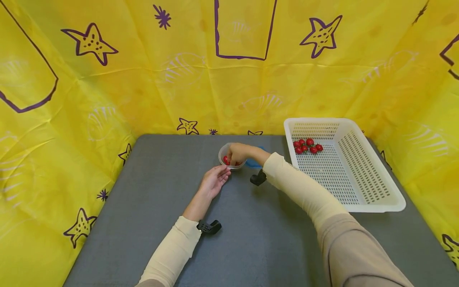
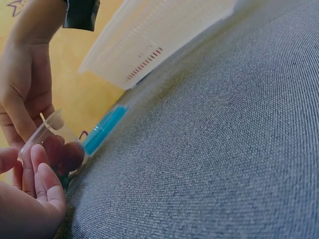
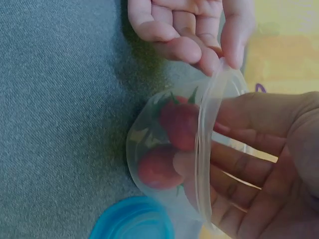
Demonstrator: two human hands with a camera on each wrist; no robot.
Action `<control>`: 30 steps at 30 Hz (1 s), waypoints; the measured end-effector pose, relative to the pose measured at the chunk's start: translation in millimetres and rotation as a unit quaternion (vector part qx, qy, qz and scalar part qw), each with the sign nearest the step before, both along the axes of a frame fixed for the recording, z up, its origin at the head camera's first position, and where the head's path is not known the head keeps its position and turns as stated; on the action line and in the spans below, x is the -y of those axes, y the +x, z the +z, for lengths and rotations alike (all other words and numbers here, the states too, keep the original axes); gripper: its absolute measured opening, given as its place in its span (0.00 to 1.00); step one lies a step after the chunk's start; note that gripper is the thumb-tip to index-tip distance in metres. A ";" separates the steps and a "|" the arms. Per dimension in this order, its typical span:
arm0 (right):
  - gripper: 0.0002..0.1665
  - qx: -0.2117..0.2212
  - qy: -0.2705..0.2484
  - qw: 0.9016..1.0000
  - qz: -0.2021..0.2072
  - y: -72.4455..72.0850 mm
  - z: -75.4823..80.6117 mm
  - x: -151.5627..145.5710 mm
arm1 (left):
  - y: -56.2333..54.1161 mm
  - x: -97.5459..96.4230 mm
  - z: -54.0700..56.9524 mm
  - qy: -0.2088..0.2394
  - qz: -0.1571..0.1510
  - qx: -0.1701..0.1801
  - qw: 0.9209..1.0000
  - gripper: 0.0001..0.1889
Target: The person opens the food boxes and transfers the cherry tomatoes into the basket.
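A small clear round plastic container (image 3: 137, 132) holds several cherry tomatoes (image 3: 159, 167), red with green stems. My left hand (image 1: 214, 181) pinches its near rim between thumb and fingers, as the right wrist view shows. From above, my right hand (image 1: 240, 153) reaches over the rim, with its fingers inside among the tomatoes. The clear wall blurs those fingertips, and I cannot tell whether they grip a tomato. Beside the container lies a blue lid (image 2: 105, 128), partly hidden under the right wrist in the head view.
A large white perforated basket (image 1: 380, 181) stands on the right of the grey table (image 1: 150, 179), with several more cherry tomatoes (image 1: 305, 149) at its far left corner. Yellow patterned cloth (image 1: 143, 87) walls the back and sides. Each wrist carries a black camera mount (image 1: 209, 227).
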State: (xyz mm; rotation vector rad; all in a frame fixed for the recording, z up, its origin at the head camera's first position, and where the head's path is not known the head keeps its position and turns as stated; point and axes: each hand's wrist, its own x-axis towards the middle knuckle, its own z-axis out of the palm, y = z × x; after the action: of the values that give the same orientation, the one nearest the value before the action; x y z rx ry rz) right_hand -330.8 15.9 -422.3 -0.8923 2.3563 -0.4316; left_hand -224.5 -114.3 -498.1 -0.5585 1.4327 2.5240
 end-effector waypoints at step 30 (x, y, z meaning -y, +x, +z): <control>0.11 -0.023 -0.078 0.995 -0.052 2.2 9.2 -11.4 | 0.9 -1.9 1.8 0.012 0.005 -0.007 1.000 0.07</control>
State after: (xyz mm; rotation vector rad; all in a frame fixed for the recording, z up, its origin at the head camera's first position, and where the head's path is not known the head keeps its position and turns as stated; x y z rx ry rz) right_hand -328.6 27.3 -413.1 -0.8605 2.4447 -0.6513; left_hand -223.6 -112.4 -496.3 -0.5452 1.4062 2.5545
